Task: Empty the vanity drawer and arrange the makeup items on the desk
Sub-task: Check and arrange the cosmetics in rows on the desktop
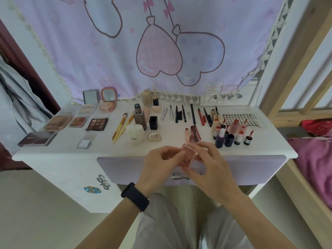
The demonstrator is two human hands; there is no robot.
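Small pink case (188,155), square and translucent, held in the air over the front edge of the desk (62,155), just above the lilac drawer front (125,168). Pinched from both sides: left hand (158,169) with thumb and curled fingertips on its left edge, right hand (210,169) wrapped round its right and lower edges and partly hiding it. Lid open or closed: cannot tell.

Dark wristband (135,196) on the left wrist. Metal bow handle (179,177) on the drawer front, partly behind the right hand.

Directly behind the case, on the desk: lip tubes (193,134) lying side by side. To their left, gold dome cap (154,137), white jar (135,134), yellow-handled brushes (120,128) lying aslant, black cube (153,122) and brown foundation bottle (140,116) upright. Farther left, nine-pan palette (97,124), peach palettes (59,123), and dark flat compact (36,138) near the left front corner.

Along the back, row of pencils and liners (183,114) lying parallel; round pink mirror compact (108,99) standing open. At right front, cluster of upright lip glosses (231,133); behind it, clear lash tray (240,119).

Pink-and-lilac curtain (161,51) with heart balloons, hanging behind the desk.
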